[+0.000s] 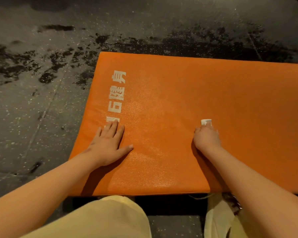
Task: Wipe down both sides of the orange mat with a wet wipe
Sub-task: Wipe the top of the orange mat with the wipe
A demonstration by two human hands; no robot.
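The orange mat (pixel 187 93) lies flat on the floor, with white printed characters along its left side. My left hand (pixel 110 143) rests flat on the mat near its left edge, fingers straight and spread. My right hand (pixel 207 138) is curled over a small folded white wet wipe (pixel 205 121) and presses it onto the mat near the middle; only the wipe's far end shows beyond my fingers. A sheen runs across the mat's surface between my hands.
Dark speckled floor (pixel 41 100) surrounds the mat, with black wet-looking patches beyond its far edge. My knees in pale yellow trousers (pixel 110 219) are just before the mat's near edge. The mat runs off the right side of the view.
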